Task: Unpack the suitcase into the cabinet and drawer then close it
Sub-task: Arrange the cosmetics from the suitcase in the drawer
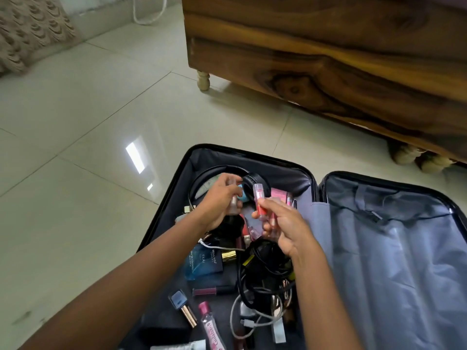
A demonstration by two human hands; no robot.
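Suitcase [278,178] lies open flat on the tiled floor [88,109], its two halves side by side and its long axis running from the person away toward the wooden cabinet [328,59]. Over the left half, the right hand [285,228] has its fingers curled round a bunch of small pink cosmetic tubes [270,223]. Its thumb and forefinger pinch one red-and-clear tube [259,200], which stands nearly upright with the cap end pointing up and away. The left hand [219,200], just beside it, grips a small pale bottle [233,205] that is too blurred to make out further. Under the left hand, black headphones [252,180] rest against the far wall of that half. Nearer the person lie a blue perfume box [204,263], a tangle of black cables [265,269], a white cable [237,322], a dark red gloss tube [209,291] lying crosswise, a lipstick with a blue cap [182,308] and a pink bottle [212,329]. The right half shows only a grey zipped lining panel [379,248]. The cabinet stands on turned pale feet beyond the case, and a patterned cushion [25,34] sits at the far left.
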